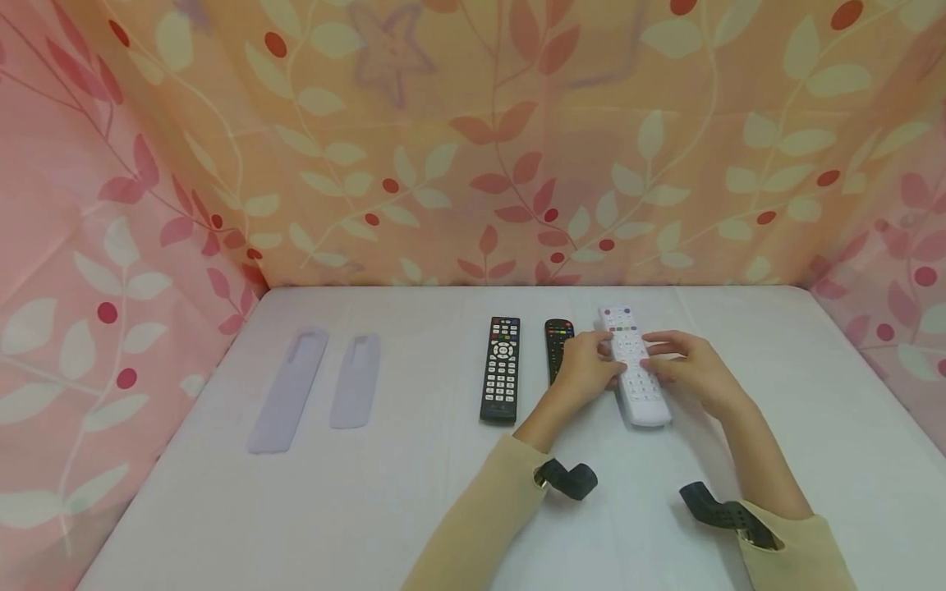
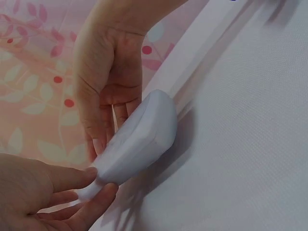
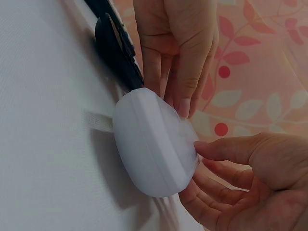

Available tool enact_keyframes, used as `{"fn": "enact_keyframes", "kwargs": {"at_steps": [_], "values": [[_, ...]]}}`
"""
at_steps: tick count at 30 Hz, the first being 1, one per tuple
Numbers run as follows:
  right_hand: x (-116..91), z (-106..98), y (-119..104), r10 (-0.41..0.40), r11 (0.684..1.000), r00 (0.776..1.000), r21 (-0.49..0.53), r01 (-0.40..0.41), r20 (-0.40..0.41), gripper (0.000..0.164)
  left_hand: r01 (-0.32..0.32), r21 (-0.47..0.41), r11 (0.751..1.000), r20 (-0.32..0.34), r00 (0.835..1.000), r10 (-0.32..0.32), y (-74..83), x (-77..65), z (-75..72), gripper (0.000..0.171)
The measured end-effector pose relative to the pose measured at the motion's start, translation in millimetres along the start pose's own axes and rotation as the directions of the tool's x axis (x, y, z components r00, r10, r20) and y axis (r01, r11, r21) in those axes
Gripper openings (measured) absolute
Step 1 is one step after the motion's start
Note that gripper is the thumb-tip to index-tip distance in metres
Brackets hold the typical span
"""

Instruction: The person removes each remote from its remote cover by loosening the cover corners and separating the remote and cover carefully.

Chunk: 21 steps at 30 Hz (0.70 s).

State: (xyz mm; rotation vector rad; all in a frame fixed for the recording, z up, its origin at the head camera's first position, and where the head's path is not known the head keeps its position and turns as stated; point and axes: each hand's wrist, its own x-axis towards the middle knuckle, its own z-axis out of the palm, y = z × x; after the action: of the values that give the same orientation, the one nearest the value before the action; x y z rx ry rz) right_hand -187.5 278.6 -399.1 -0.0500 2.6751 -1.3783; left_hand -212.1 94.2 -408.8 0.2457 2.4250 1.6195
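A white remote control (image 1: 645, 406) with rows of buttons is between my two hands, and its blank rounded near end shows in the left wrist view and right wrist view. My left hand (image 1: 580, 365) pinches its left edge, thumb on top and a finger below (image 2: 43, 192). At its right edge, my right hand (image 1: 695, 373) grips with the thumb at the upper side and fingers beneath (image 3: 255, 178). A shadow falls on the table beside the near end. Partly hidden behind my left hand lies a smaller black remote (image 1: 556, 341).
A longer black remote (image 1: 500, 369) lies left of my left hand. Two pale translucent remote covers, a long one (image 1: 288, 394) and a shorter one (image 1: 356, 382), lie at the left of the white table (image 1: 414, 492). Floral curtains (image 1: 443, 164) enclose the back and sides.
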Motion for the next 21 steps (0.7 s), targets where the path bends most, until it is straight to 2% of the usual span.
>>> {"fn": "enact_keyframes", "kwargs": {"at_steps": [8, 14, 21], "values": [[-3.3, -1.8, -10.3, 0.023, 1.0, 1.0, 0.02, -0.023, -0.01, 0.062, -0.056, 0.029, 0.998, -0.02, 0.998, 0.057, 5.2, -7.9, -4.8, 0.05], [-6.5, -2.8, -17.3, 0.028, 0.999, 1.0, 0.036, -0.028, -0.007, 0.067, -0.117, 0.007, 0.993, -0.032, 0.993, 0.117, 6.3, -13.8, -10.1, 0.05], [-10.9, -4.8, -25.3, 0.019, 1.0, 1.0, -0.02, -0.019, -0.011, 0.068, -0.158, -0.006, 0.987, -0.042, 0.987, 0.158, 8.3, -21.0, -16.4, 0.051]]}}
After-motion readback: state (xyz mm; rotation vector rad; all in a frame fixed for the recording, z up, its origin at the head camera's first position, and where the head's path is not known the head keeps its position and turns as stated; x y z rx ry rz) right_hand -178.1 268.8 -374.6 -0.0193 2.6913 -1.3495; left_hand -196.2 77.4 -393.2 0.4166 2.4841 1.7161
